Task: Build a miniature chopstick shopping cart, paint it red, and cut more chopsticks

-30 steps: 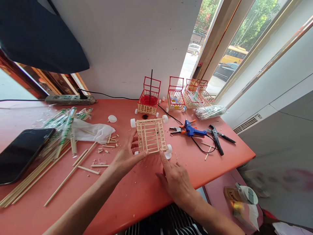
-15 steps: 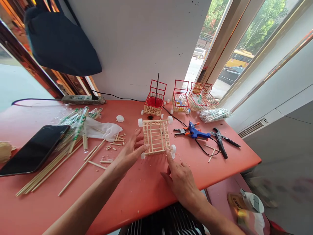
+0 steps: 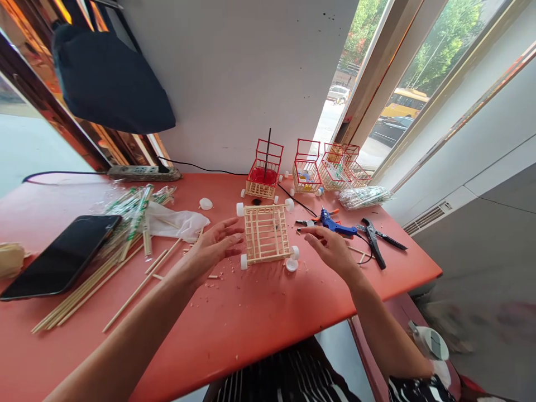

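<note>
A small cart frame of pale wooden sticks (image 3: pixel 266 233) rests on the red table, with a white cap-like wheel (image 3: pixel 240 209) at each corner. Another white cap (image 3: pixel 291 265) lies beside its near right wheel. My left hand (image 3: pixel 218 243) hovers just left of the frame, fingers spread and holding nothing. To the right of the frame is my right hand (image 3: pixel 329 247), its fingers apart and free of any object. A blue glue gun (image 3: pixel 335 224) lies just beyond that hand, with orange-handled pliers (image 3: pixel 307 223) partly under it.
Red-topped stick carts (image 3: pixel 307 172) stand along the wall. Black-handled cutters (image 3: pixel 376 241) lie at right. Wooden sticks (image 3: pixel 138 287), wrapped packets (image 3: pixel 142 209), a white bag (image 3: pixel 180 223) and a phone (image 3: pixel 62 257) cover the left side. A power strip (image 3: pixel 144 172) sits at the back.
My right hand has left the frame's near right corner and moved right and away, towards the glue gun. My left hand has come off the frame's left edge. The frame stays in place.
</note>
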Tool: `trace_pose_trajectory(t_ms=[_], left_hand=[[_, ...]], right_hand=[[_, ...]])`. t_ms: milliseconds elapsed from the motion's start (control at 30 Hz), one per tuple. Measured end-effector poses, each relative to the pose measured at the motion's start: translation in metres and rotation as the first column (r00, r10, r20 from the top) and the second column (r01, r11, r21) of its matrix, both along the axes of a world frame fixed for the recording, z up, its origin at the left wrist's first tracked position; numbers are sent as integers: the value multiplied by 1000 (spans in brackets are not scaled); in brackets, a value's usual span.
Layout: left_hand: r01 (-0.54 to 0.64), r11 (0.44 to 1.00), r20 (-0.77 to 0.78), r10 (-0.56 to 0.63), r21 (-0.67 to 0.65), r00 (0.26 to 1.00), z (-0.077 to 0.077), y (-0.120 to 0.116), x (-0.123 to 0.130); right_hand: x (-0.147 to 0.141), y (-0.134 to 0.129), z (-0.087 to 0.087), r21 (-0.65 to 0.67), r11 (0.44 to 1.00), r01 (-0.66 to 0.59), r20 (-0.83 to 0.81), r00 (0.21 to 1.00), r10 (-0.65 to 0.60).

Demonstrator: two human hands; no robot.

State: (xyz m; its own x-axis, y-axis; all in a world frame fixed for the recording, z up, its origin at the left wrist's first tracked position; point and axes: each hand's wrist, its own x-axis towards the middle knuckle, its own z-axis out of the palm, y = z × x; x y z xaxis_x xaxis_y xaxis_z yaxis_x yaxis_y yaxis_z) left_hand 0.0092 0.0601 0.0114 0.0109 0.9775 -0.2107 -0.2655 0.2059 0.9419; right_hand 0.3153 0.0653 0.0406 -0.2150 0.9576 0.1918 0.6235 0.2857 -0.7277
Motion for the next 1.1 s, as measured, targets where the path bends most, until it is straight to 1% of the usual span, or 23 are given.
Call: trace_pose_trajectory(t_ms=[100,200,267,367,467,633,833,933,1000,1100], left_hand=[[50,999,-24,-50,10,998,-4,10,-2],[83,996,-71,-81,21,994,-8,19,-4],[80,997,-109,-77,23,991,-10,24,-5],[78,997,-146,-74,19,986,-9,28,-5],[89,996,-148,-86,14,985,-6,28,-4],[87,996,-122,-83,28,989,-2,27,-3],[115,993,-63,-112,40,992,-4,27,-3],[147,986,-23,-146,75,989,-2,25,-3],[160,982,-27,-158,100,987,1,22,-3],[145,980,-49,-140,137,989,7,16,-1]], right_hand=[[-6,22,-6,-116,987,-108,-66,993,101],[-13,39,-11,-214,965,-150,-104,986,131],[-18,47,-14,-266,950,-162,-123,983,133],[-21,55,-17,-287,935,-209,-182,970,160],[-22,60,-21,-306,921,-240,-249,954,167],[-24,65,-25,-350,911,-218,-321,941,102],[-28,61,-19,-369,886,-280,-384,914,129],[-27,56,-16,-378,873,-308,-428,895,131],[-28,53,-14,-360,878,-316,-452,882,132],[-29,48,-9,-305,889,-341,-478,862,167]])
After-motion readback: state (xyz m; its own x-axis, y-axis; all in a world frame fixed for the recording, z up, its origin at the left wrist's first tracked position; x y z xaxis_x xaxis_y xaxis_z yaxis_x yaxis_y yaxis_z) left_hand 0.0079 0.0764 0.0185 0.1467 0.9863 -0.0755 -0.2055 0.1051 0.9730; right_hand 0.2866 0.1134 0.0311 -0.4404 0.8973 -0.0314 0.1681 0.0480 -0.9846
